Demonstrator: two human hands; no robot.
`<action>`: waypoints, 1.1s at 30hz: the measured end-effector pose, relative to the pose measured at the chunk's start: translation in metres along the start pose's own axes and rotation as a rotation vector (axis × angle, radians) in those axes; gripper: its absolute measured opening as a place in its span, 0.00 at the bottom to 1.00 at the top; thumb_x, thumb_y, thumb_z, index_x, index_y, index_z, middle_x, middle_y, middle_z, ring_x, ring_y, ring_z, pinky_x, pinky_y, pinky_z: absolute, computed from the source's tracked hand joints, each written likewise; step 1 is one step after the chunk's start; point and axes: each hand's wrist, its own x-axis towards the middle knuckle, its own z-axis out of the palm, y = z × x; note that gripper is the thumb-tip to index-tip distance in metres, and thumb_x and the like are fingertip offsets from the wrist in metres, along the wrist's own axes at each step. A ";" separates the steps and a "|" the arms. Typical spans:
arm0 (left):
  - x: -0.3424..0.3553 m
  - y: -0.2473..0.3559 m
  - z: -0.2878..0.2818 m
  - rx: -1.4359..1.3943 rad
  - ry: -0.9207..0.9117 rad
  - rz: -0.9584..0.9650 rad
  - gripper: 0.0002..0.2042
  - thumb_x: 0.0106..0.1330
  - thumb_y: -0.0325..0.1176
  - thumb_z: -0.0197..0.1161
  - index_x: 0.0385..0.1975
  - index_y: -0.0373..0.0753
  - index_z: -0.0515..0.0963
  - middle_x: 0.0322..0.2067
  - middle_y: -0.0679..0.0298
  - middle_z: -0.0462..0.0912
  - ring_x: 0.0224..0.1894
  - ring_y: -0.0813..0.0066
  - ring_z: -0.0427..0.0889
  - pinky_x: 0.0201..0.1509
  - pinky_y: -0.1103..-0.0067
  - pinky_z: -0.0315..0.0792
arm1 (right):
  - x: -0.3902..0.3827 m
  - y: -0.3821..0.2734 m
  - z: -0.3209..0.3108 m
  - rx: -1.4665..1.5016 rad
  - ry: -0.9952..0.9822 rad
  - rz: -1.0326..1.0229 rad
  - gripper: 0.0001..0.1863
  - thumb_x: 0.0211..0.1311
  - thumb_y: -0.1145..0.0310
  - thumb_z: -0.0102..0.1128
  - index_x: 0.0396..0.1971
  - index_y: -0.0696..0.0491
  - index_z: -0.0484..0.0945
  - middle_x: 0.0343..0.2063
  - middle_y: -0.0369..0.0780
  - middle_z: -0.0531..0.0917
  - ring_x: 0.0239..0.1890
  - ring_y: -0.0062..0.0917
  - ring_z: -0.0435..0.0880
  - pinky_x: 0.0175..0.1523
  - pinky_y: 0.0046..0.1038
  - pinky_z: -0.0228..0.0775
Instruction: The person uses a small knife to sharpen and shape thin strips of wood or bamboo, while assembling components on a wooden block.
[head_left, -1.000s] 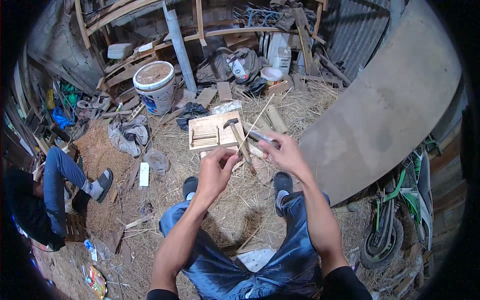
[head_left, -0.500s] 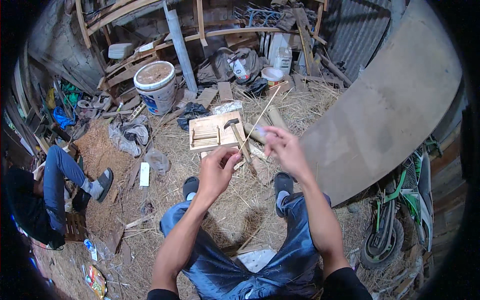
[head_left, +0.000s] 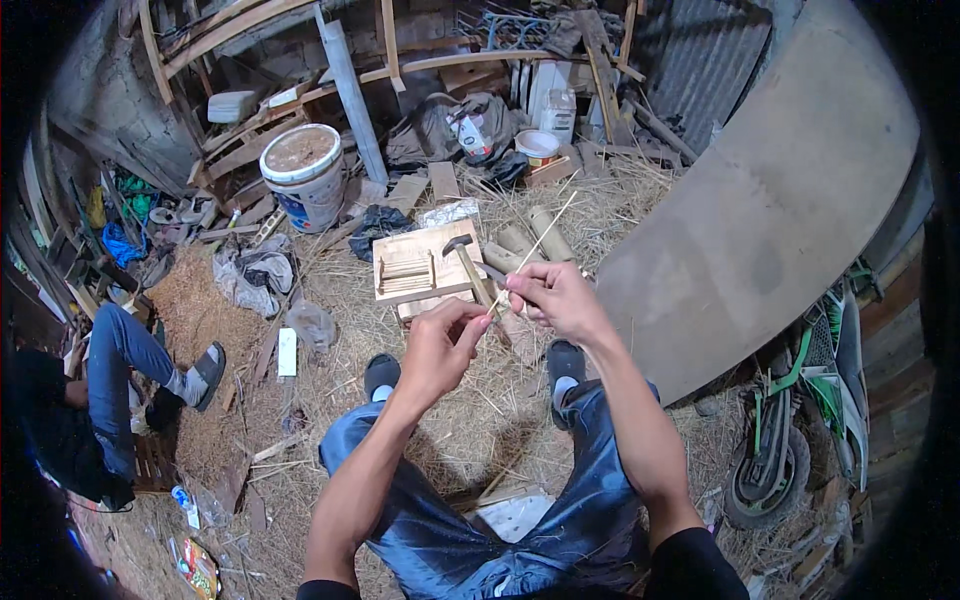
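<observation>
A thin pale wooden stick [head_left: 549,231] slants up and away from my hands above the straw floor. My left hand [head_left: 437,345] pinches its lower end between thumb and fingertips. Higher along the stick, my right hand [head_left: 560,302] closes thumb and fingers round it; whether anything else is inside that grip is hidden. Beyond my hands a hammer [head_left: 466,262] leans across the edge of a light wooden board [head_left: 396,244]. On that board is a small frame of thin sticks [head_left: 405,272].
Bamboo pieces [head_left: 548,230] lie right of the board. A large bucket [head_left: 303,180] stands far left, and a broad curved sheet [head_left: 730,230] fills the right. A person [head_left: 120,380] sits at the left by wood shavings [head_left: 205,330]. A green-and-white motorbike [head_left: 790,430] is at lower right.
My right hand has come down and left from beside the stick and closed round it. The left hand has shifted slightly right, still pinching the lower end.
</observation>
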 end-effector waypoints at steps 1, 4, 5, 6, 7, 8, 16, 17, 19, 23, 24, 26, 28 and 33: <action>-0.001 0.001 0.000 -0.011 -0.010 -0.018 0.08 0.64 0.31 0.60 0.36 0.33 0.79 0.20 0.68 0.77 0.19 0.86 0.73 0.20 0.84 0.67 | -0.001 -0.002 0.000 0.006 0.010 0.014 0.10 0.64 0.67 0.56 0.28 0.58 0.78 0.19 0.32 0.78 0.14 0.07 0.63 0.17 0.12 0.50; 0.000 -0.002 0.000 -0.022 -0.024 -0.046 0.08 0.63 0.31 0.61 0.36 0.33 0.79 0.20 0.68 0.77 0.18 0.86 0.73 0.20 0.84 0.66 | -0.001 -0.005 -0.003 -0.013 0.034 0.041 0.09 0.64 0.67 0.56 0.30 0.58 0.78 0.19 0.32 0.78 0.13 0.07 0.62 0.17 0.13 0.49; 0.000 -0.002 0.000 -0.022 -0.028 -0.051 0.08 0.63 0.32 0.61 0.36 0.33 0.79 0.20 0.69 0.77 0.18 0.86 0.73 0.20 0.85 0.66 | 0.001 -0.004 -0.008 -0.044 0.039 0.040 0.09 0.64 0.68 0.56 0.31 0.58 0.78 0.19 0.32 0.78 0.13 0.07 0.62 0.17 0.13 0.49; 0.000 -0.001 -0.001 -0.021 -0.032 -0.068 0.08 0.63 0.32 0.61 0.36 0.33 0.79 0.20 0.69 0.77 0.18 0.86 0.72 0.20 0.84 0.66 | 0.002 -0.003 -0.011 -0.075 0.044 0.040 0.09 0.64 0.68 0.56 0.31 0.59 0.78 0.19 0.32 0.78 0.13 0.07 0.62 0.17 0.13 0.49; 0.001 0.002 -0.001 -0.023 -0.035 -0.084 0.08 0.63 0.32 0.61 0.36 0.33 0.79 0.20 0.69 0.77 0.18 0.86 0.72 0.20 0.84 0.66 | 0.004 -0.002 -0.014 -0.055 0.057 0.030 0.09 0.64 0.68 0.57 0.31 0.59 0.78 0.19 0.32 0.78 0.13 0.07 0.62 0.17 0.13 0.49; 0.001 0.003 -0.002 -0.025 -0.038 -0.100 0.08 0.64 0.32 0.61 0.35 0.33 0.79 0.20 0.69 0.77 0.18 0.86 0.72 0.20 0.84 0.66 | 0.005 0.000 -0.015 -0.036 0.069 0.020 0.08 0.63 0.68 0.57 0.31 0.58 0.78 0.19 0.32 0.77 0.13 0.07 0.62 0.16 0.12 0.49; -0.003 0.003 -0.005 0.012 -0.088 -0.075 0.08 0.64 0.32 0.60 0.35 0.34 0.79 0.19 0.68 0.76 0.18 0.85 0.72 0.20 0.84 0.66 | 0.015 0.000 -0.046 -0.016 0.285 -0.028 0.06 0.62 0.69 0.57 0.31 0.57 0.78 0.19 0.31 0.77 0.13 0.07 0.63 0.15 0.12 0.51; -0.002 0.003 -0.006 0.011 -0.095 -0.081 0.08 0.64 0.32 0.59 0.35 0.34 0.79 0.19 0.68 0.76 0.18 0.85 0.72 0.20 0.84 0.66 | 0.016 0.000 -0.047 -0.029 0.294 -0.023 0.07 0.63 0.69 0.56 0.31 0.57 0.78 0.19 0.31 0.77 0.13 0.07 0.63 0.15 0.12 0.51; -0.003 -0.001 -0.007 0.052 -0.105 -0.071 0.08 0.64 0.32 0.59 0.35 0.34 0.79 0.19 0.68 0.76 0.18 0.85 0.72 0.20 0.84 0.66 | 0.017 -0.001 -0.050 -0.052 0.313 -0.015 0.07 0.64 0.69 0.55 0.31 0.57 0.79 0.20 0.31 0.77 0.14 0.07 0.63 0.16 0.12 0.51; -0.016 -0.010 -0.023 -0.061 -0.146 -0.192 0.08 0.64 0.32 0.60 0.35 0.33 0.79 0.19 0.68 0.76 0.18 0.85 0.71 0.20 0.84 0.66 | 0.009 0.007 -0.121 -0.030 0.722 -0.296 0.12 0.66 0.66 0.51 0.34 0.58 0.79 0.20 0.31 0.76 0.15 0.08 0.64 0.16 0.14 0.52; -0.016 -0.009 -0.029 -0.052 -0.139 -0.174 0.08 0.64 0.31 0.60 0.35 0.33 0.78 0.19 0.69 0.76 0.18 0.86 0.71 0.20 0.85 0.65 | 0.008 0.006 -0.134 0.076 0.762 -0.329 0.13 0.67 0.64 0.50 0.36 0.57 0.79 0.20 0.31 0.75 0.15 0.09 0.64 0.17 0.14 0.52; -0.010 -0.016 -0.031 -0.019 -0.027 -0.113 0.08 0.64 0.32 0.60 0.35 0.33 0.78 0.20 0.69 0.76 0.17 0.86 0.71 0.20 0.85 0.65 | 0.006 0.015 -0.127 -0.039 0.785 -0.208 0.14 0.68 0.63 0.49 0.37 0.57 0.79 0.20 0.30 0.74 0.15 0.09 0.64 0.18 0.15 0.53; -0.003 -0.013 -0.029 -0.100 0.034 -0.146 0.08 0.65 0.32 0.59 0.36 0.33 0.78 0.20 0.69 0.76 0.17 0.86 0.71 0.19 0.85 0.65 | -0.001 0.018 -0.110 -0.138 0.718 -0.126 0.15 0.68 0.60 0.48 0.40 0.56 0.79 0.20 0.30 0.74 0.16 0.09 0.64 0.19 0.15 0.54; 0.004 -0.004 -0.022 -0.196 0.041 -0.194 0.09 0.66 0.33 0.58 0.37 0.32 0.78 0.21 0.68 0.76 0.17 0.85 0.71 0.19 0.85 0.65 | -0.004 0.004 -0.003 0.007 0.208 -0.109 0.17 0.67 0.63 0.50 0.52 0.55 0.72 0.21 0.31 0.76 0.16 0.08 0.63 0.19 0.12 0.52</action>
